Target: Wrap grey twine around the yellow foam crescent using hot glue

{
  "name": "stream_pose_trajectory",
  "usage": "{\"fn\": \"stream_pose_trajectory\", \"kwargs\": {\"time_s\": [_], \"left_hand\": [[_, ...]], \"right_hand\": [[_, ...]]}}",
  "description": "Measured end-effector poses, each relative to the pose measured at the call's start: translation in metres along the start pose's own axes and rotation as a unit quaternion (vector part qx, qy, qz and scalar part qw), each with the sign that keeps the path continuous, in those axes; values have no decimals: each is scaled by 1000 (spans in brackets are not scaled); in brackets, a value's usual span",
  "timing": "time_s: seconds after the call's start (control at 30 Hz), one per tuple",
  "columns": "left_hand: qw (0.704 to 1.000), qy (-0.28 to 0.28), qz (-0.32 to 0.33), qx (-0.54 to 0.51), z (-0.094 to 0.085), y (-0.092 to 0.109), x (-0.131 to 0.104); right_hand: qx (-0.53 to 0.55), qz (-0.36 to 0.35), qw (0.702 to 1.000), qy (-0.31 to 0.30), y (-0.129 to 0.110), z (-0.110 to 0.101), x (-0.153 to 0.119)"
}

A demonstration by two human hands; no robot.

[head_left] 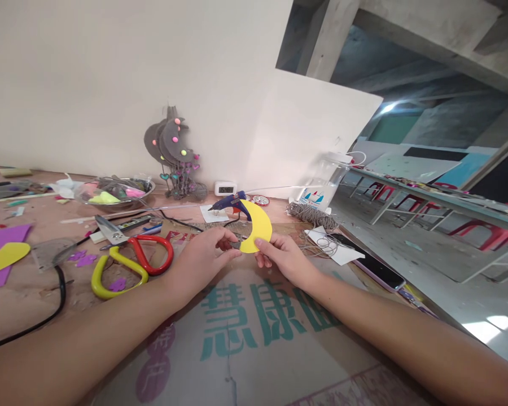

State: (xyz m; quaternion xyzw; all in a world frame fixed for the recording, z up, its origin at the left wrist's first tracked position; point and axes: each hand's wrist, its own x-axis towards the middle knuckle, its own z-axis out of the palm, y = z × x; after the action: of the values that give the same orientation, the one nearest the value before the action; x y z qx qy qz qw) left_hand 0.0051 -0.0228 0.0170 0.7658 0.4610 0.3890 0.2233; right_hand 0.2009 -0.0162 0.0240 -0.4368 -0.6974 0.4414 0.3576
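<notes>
A flat yellow crescent moon cutout (262, 223) is upright in front of me, its hollow side facing left. My right hand (285, 256) grips its lower part, thumb on the near face and fingers behind. My left hand (214, 251) is closed in a pinch at the moon's lower left tip, on a small dark grey piece (236, 245) mostly hidden by the fingers. Just behind the moon stands a blue hot glue gun (231, 201), partly covered by it. Below my hands lies a printed cardboard sheet (186, 349).
Scissors with red and yellow handles (121, 273) lie left. Behind are a bowl of coloured pieces (114, 192), grey moon ornaments (175, 146) and a small digital clock (226, 188). At right are grey cord (311, 215), a plastic jug (324, 180) and a phone (376, 268).
</notes>
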Motion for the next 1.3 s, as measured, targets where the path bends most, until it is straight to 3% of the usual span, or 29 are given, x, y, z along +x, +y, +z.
{"fn": "stream_pose_trajectory", "kwargs": {"time_s": [0.5, 0.9, 1.1, 1.17, 1.3], "left_hand": [[999, -28, -34, -13, -3, -2, 3], [990, 11, -62, -124, -2, -5, 8], [992, -37, -23, -116, -1, -6, 7], [991, -17, -42, -128, -2, -8, 8], [979, 82, -112, -149, -4, -19, 11]], "right_hand": [[-66, -38, 996, 40, 6, -1, -1], [-76, -17, 997, -24, 0, 4, -6], [-86, -48, 989, -110, 0, 2, -7], [-69, -39, 988, -132, 0, 2, -7], [-30, -30, 986, -160, -1, 2, -7]]}}
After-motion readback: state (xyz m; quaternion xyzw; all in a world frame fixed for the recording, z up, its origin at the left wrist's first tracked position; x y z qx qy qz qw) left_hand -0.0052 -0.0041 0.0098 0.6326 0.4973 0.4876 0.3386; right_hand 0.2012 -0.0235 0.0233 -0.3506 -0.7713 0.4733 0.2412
